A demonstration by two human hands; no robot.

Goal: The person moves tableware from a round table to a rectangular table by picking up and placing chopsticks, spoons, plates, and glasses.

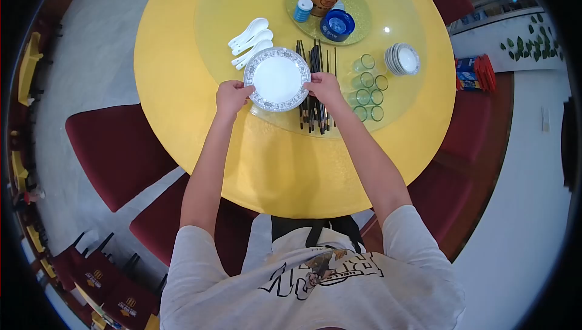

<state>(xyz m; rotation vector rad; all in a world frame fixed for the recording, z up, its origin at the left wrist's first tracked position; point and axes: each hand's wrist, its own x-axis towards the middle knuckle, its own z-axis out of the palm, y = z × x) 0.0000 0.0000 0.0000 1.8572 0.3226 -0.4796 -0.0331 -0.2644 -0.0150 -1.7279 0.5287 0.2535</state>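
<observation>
The left hand (235, 97) and right hand (325, 89) clamp opposite edges of the patterned plate (277, 80) — a two-sided hold, likely for keeping it level — over the yellow worktop (273, 187), near chopsticks (314, 60).

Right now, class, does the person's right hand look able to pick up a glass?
Probably not while the right hand holds the plate; otherwise the way looks free, with the glasses close by on its right.
</observation>
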